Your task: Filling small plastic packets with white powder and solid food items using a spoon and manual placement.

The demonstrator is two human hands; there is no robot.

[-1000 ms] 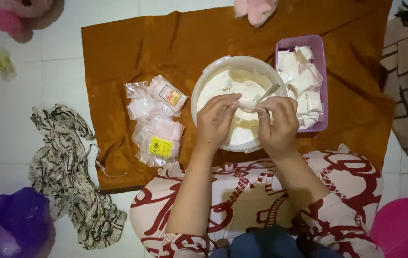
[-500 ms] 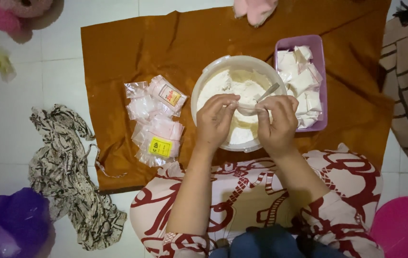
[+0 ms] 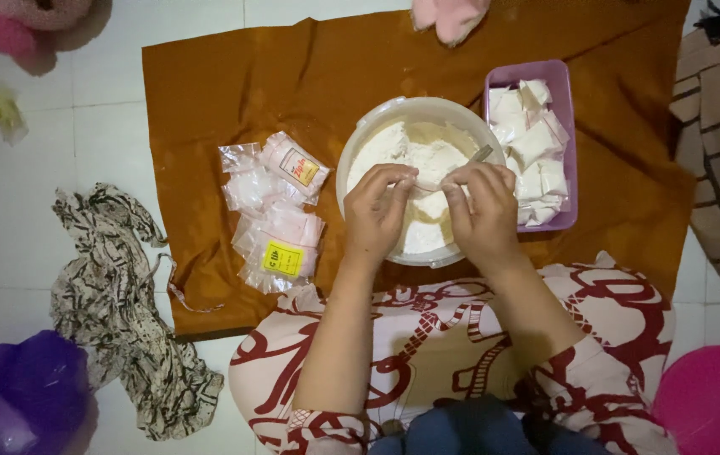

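Both hands, left hand [image 3: 377, 211] and right hand [image 3: 484, 212], pinch a small clear bag [image 3: 429, 185] over the white powder bowl [image 3: 360, 147]; best kept level above it.

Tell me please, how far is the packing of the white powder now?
Done: filled packets lie in the purple tray. In hand: both hands, left hand and right hand, pinch a small bag over the bowl. Left: much white powder remains, and empty bags wait.
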